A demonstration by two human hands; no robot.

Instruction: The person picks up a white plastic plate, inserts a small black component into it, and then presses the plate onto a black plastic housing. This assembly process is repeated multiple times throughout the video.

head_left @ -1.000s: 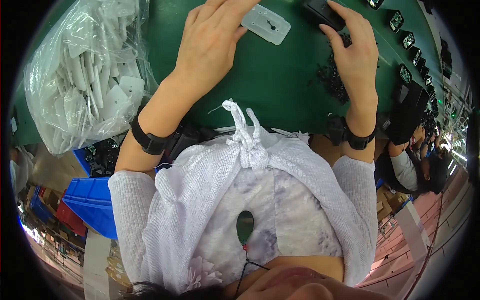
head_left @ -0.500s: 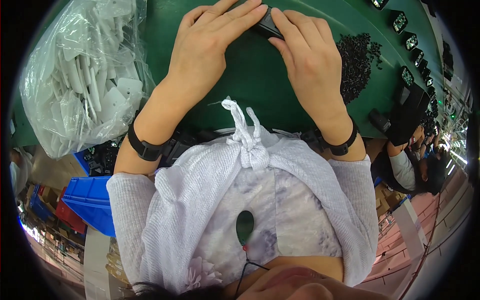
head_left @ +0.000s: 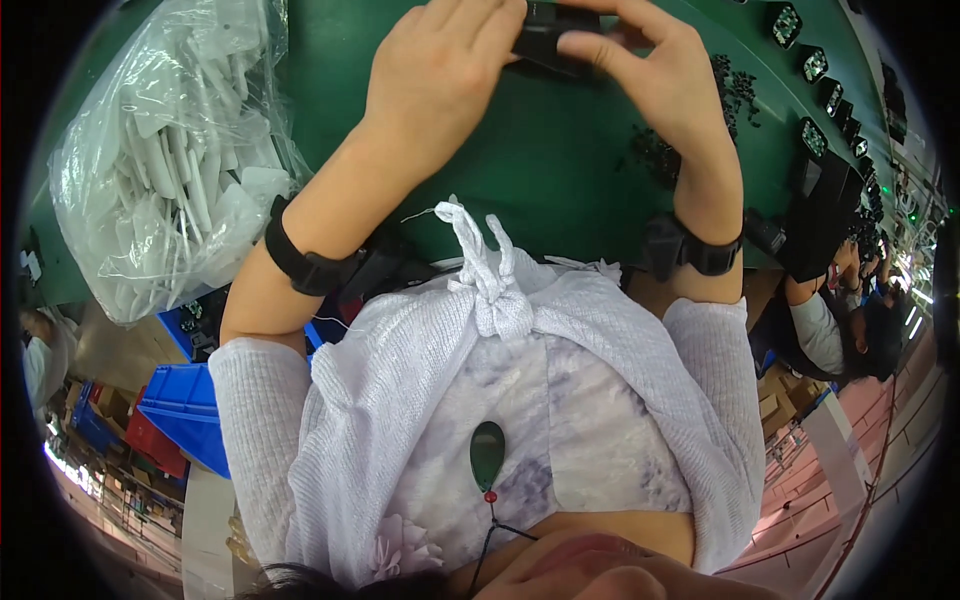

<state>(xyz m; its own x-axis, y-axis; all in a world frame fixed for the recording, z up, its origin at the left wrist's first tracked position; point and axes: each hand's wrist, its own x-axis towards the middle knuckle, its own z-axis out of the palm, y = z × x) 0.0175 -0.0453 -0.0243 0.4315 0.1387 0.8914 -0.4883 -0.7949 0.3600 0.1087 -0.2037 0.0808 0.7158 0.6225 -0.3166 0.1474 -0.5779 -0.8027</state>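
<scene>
Near the top edge of the view, a black rectangular plastic case (head_left: 552,42) is held between my two hands over the green table. My left hand (head_left: 440,75) closes around its left end, the fingertips partly cut off by the picture's edge. On the right end is my right hand (head_left: 665,85), its thumb along the near side and its fingers curled over the far side. Small black parts (head_left: 737,95) lie in a loose pile beside and partly behind my right hand and wrist.
A clear plastic bag (head_left: 165,180) of white flat pieces fills the table's left side. Black housings with circuit boards (head_left: 815,64) stand in a row along the far right. Below the left edge are blue bins (head_left: 185,405). Another person (head_left: 820,320) sits at the right.
The case has been lifted and turned, now showing a different side. My right hand has shifted up and right, its thumb now on the near side. My left hand has moved right.
</scene>
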